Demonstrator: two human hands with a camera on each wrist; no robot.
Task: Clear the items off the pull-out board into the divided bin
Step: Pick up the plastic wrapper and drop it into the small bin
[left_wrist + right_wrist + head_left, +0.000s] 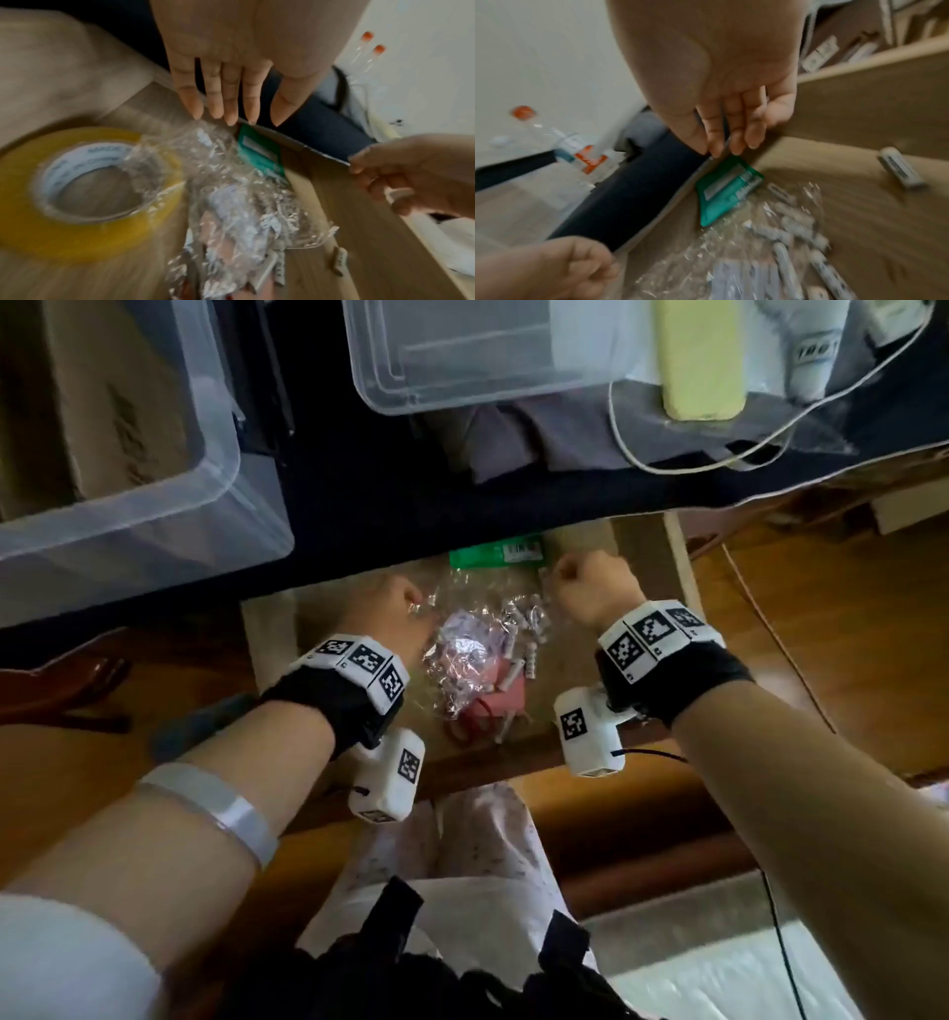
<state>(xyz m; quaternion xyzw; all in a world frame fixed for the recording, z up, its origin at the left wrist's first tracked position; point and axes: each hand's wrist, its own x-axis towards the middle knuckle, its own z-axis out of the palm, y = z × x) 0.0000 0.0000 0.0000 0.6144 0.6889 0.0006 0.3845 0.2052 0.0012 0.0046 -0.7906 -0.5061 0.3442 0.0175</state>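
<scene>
The wooden pull-out board [642, 557] carries a green packet [495, 555] at its back edge. In front of it lies a crinkled clear bag [472, 654] of small white tubes, with a pink item [508, 695] beneath. A yellow tape roll [85, 190] lies left of the bag. My left hand [236, 121] holds its fingers straight, tips at the bag's far edge. My right hand [718, 150] hovers over the green packet [726, 190] with fingers loosely bent beside the thumb. I see nothing between them.
A clear plastic bin [488, 361] with inner partitions stands on the dark desk above the board. A larger clear bin [128, 454] is at the left. A loose white tube [900, 170] lies on the board's right side, and red bands [472, 726] lie near its front.
</scene>
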